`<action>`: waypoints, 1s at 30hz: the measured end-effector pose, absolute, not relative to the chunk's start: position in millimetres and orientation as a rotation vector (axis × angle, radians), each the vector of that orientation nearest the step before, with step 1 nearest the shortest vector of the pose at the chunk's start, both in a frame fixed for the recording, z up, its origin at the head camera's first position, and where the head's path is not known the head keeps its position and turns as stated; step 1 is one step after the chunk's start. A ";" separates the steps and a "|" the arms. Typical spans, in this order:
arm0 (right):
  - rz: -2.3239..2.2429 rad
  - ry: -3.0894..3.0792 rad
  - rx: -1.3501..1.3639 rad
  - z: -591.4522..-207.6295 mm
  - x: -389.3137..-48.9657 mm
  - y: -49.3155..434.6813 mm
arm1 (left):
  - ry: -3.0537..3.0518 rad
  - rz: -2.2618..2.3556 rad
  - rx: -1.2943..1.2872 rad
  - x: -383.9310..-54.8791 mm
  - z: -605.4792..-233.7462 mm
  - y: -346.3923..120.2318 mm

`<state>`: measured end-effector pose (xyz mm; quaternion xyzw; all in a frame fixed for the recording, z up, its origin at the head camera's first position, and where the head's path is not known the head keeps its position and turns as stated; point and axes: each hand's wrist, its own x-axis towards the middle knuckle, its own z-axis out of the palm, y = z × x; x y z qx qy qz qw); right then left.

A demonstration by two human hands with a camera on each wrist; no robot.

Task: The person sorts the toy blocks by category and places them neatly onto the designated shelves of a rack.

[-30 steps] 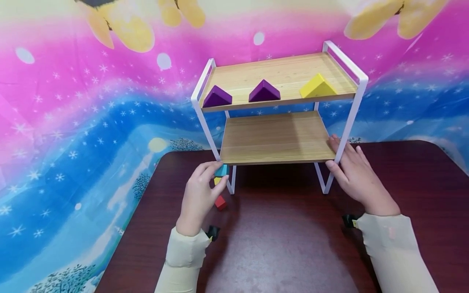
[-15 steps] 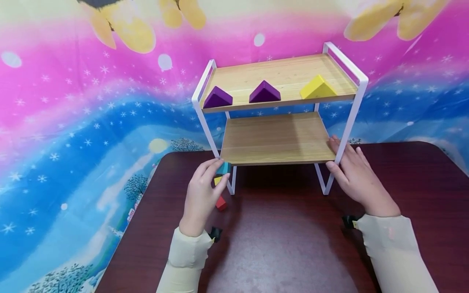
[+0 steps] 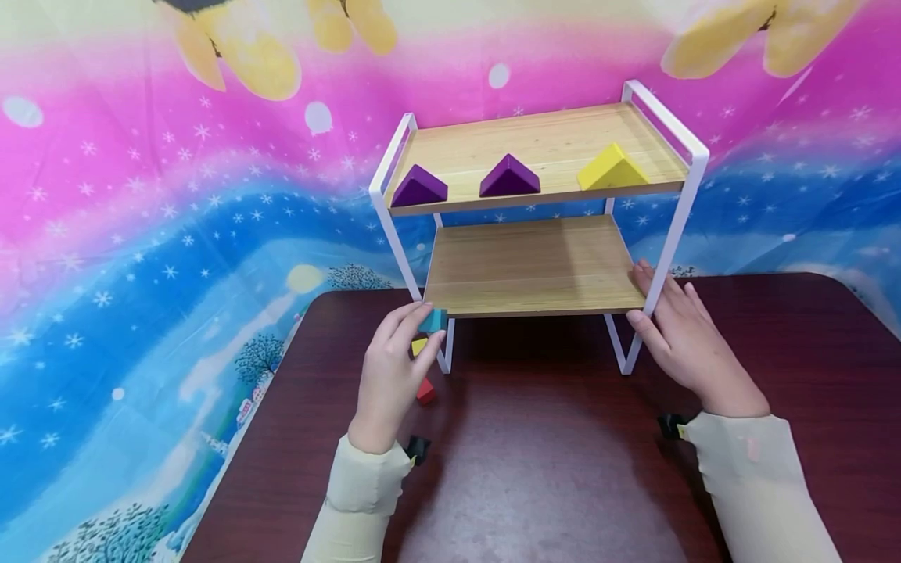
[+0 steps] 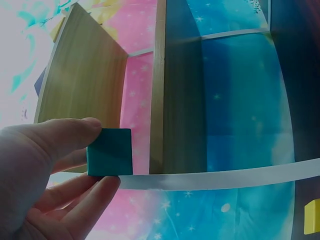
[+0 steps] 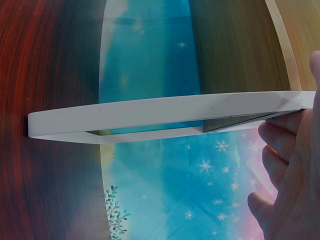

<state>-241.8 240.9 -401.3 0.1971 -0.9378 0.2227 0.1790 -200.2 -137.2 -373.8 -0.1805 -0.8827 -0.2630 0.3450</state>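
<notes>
My left hand [image 3: 390, 371] pinches a teal block [image 3: 435, 320] between thumb and fingers, at the left front post of a two-tier shelf rack. In the left wrist view the block's square teal face [image 4: 111, 152] shows beyond the fingertips, close to the lower board's front edge. On the other side, my right hand [image 3: 690, 344] rests against the right front post [image 3: 677, 227] at lower-board height, fingers extended behind it and thumb in front. The wooden lower board [image 3: 535, 266] bears nothing. Part of the teal block is hidden by the fingers.
Along the upper board's [image 3: 521, 137] front edge stand two purple triangular blocks [image 3: 420, 186] and a yellow triangular block [image 3: 612, 167]. A small yellow block [image 3: 419, 346] and a red block [image 3: 425, 390] lie on the dark table [image 3: 549, 469], partly behind my left hand.
My left hand has shifted slightly right with the teal block, which now overlaps the lower board's left front corner more. My right hand has stayed in place.
</notes>
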 end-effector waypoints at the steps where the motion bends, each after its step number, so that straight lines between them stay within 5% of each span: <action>1: 0.629 -2.655 0.554 -401.2 -241.6 241.0 | -2.298 -0.682 -0.468 -199.9 -373.2 -136.3; 30: 0.632 -2.657 0.553 -402.4 -244.0 242.4 | -2.256 -0.600 -0.521 -213.1 -362.9 -119.2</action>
